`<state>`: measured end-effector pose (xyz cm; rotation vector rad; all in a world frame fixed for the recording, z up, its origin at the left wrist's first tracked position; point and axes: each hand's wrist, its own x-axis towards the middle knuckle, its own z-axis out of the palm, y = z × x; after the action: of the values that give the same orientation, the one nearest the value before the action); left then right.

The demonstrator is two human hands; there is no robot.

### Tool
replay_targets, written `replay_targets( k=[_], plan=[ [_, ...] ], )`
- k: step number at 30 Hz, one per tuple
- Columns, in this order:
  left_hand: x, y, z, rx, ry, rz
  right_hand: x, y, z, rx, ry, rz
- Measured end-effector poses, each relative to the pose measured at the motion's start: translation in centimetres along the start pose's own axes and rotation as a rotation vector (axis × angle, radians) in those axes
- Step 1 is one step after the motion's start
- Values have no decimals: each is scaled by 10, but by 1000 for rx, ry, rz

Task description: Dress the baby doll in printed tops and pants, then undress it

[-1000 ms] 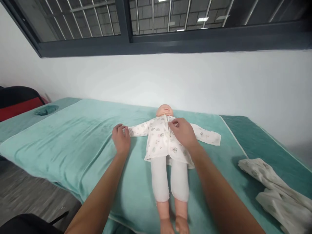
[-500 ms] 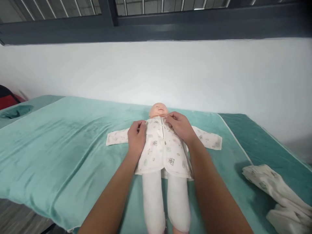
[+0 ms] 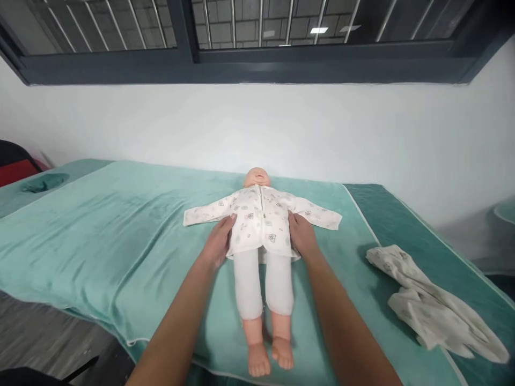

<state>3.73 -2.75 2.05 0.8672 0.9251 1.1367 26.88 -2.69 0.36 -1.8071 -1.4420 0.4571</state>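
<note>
A baby doll (image 3: 257, 176) lies on its back, its head toward the wall and its bare feet toward me. It wears a white patterned baby shirt (image 3: 249, 228), closed down the front, with both sleeves spread out sideways. White covering wraps its legs down to the shins. My left hand (image 3: 220, 238) grips the shirt's left side at the waist, thumb on top and the other fingers mostly hidden. At the opposite side, my right hand (image 3: 301, 234) holds the shirt's edge below the armpit in the same way.
A crumpled white patterned cloth garment (image 3: 434, 305) lies to the right. Green sheeting (image 3: 120, 230) covers the bed, which has a face hole (image 3: 44, 183) at far left. Behind are a white wall (image 3: 257, 128) and a barred window (image 3: 261, 27).
Both hands have moved from the shirt's chest and shoulder area down to its sides at the waist. The view has shifted, so the doll's feet now show.
</note>
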Motion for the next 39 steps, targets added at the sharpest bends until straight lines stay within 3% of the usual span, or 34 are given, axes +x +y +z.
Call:
replay_targets(
  k=[6, 15, 18, 21, 24, 26, 28, 31, 35, 37, 39],
  plan=[
    [18, -1, 11, -124, 16, 40, 7, -5, 3, 329, 54, 48],
    [57, 0, 24, -108, -80, 70, 21, 6, 6, 490, 83, 132],
    [53, -2, 23, 38, -9, 150, 15, 3, 2, 461, 103, 95],
    [37, -5, 18, 312, 108, 350, 0, -5, -2, 412, 277, -80],
    [19, -9, 9, 567, -49, 545, -28, -10, -4, 395, 327, -293],
    [9, -11, 4, 674, -176, 636, -51, -8, -4, 403, 241, -328],
    [4, -14, 2, 755, -209, 719, -71, -5, -4, 405, 202, -312],
    [2, -18, 3, 881, -107, 853, -85, -1, -5, 337, 245, -349],
    [8, -21, 8, 894, 119, 954, -75, -9, -4, 144, 308, -453],
    [12, -21, 8, 809, 182, 891, -65, -14, -3, 112, 319, -440],
    [18, -21, 4, 628, 246, 749, -55, -16, -2, 208, 327, -325]
  ],
)
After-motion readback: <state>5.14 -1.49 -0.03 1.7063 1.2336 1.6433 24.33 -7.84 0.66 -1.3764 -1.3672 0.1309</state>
